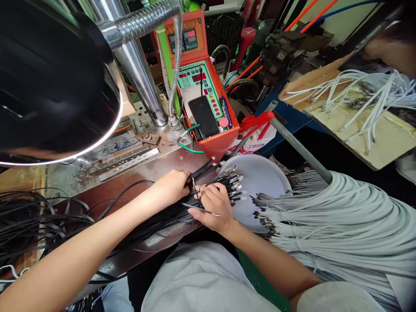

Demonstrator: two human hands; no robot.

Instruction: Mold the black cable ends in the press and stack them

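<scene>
Black cables [173, 212] lie in a thick bundle along the near edge of the bench [169, 162], their metal connector ends [238, 188] fanned out toward the white basin [260, 173]. The step in hand looks to be gathering and securing this bundle near its connector ends. A short pale strand [194, 185] stands up between the hands; whether it is a tie or one cable's stripped end, I cannot tell. A next move would seem to call for a firm, level hold, since the ends are unevenly spread and could slide apart.

Both hands are closed on the bundle, close beside each other. The left hand [172, 186] reaches in from the lower left with the forearm extended, back of the hand upward, fingers drawn in on the cables; its exact grip is hidden. The right hand [212, 206] comes from the lower right with the elbow bent, fingers curled over the bundle and thumb pointing left, while a thin dark strand [208, 211] with a bare tip crosses beside that thumb.
</scene>
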